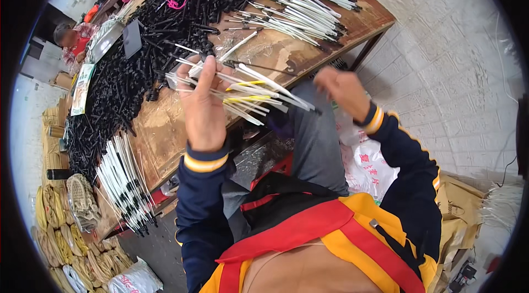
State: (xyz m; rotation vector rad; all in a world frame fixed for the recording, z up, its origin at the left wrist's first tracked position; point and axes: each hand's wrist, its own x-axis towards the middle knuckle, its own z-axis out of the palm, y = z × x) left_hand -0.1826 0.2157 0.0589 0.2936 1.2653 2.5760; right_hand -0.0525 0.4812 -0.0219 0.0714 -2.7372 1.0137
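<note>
I judge work partway — white bundles [125, 185] appear done, the black pile [113, 92] unworked — left hand [205, 111] pinching loose sticks [262, 77], right hand's [346, 92] grip I cannot tell.

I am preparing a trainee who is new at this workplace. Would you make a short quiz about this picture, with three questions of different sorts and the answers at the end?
1. Which hand holds the white sticks with yellow pieces among them?
2. True or false: the pink string lies on the black pile.
3. What lies at the near left end of the table?
A) an orange box
B) a stick bundle
C) a tablet

Key:
1. The left hand.
2. True.
3. B.
</note>
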